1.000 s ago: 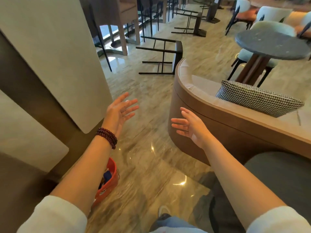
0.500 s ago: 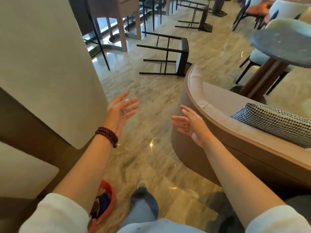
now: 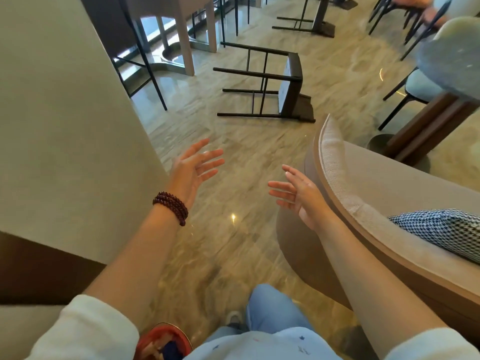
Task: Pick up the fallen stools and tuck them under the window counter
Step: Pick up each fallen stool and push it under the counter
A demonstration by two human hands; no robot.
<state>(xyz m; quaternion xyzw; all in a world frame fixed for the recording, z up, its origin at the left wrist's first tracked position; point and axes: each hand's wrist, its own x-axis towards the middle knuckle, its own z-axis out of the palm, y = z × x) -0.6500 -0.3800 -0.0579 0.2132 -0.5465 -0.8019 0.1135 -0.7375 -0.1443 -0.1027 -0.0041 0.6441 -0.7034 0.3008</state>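
Note:
A black metal-legged stool [image 3: 270, 84] lies on its side on the marble floor ahead, seat to the right, legs pointing left. A second fallen stool [image 3: 309, 19] lies farther back near the top edge. My left hand [image 3: 193, 168], with a dark bead bracelet on the wrist, is raised with spread fingers and holds nothing. My right hand [image 3: 298, 194] is also raised, palm inward, fingers straight and empty. Both hands hover well short of the nearer stool. The window counter [image 3: 187, 27] with pale legs stands at the upper left.
A pale wall panel [image 3: 67, 120] fills the left. A curved beige sofa [image 3: 363, 219] with a houndstooth cushion [image 3: 441, 229] borders the right. Beyond it stand a round grey table [image 3: 452, 55] and chairs. An upright stool's black legs [image 3: 145, 61] stand by the counter. A red basket [image 3: 163, 342] sits low.
The view has advanced along the passage, so the nearer fallen stool appears closer and larger. Both hands stay raised and empty. The red basket has slid toward the bottom edge.

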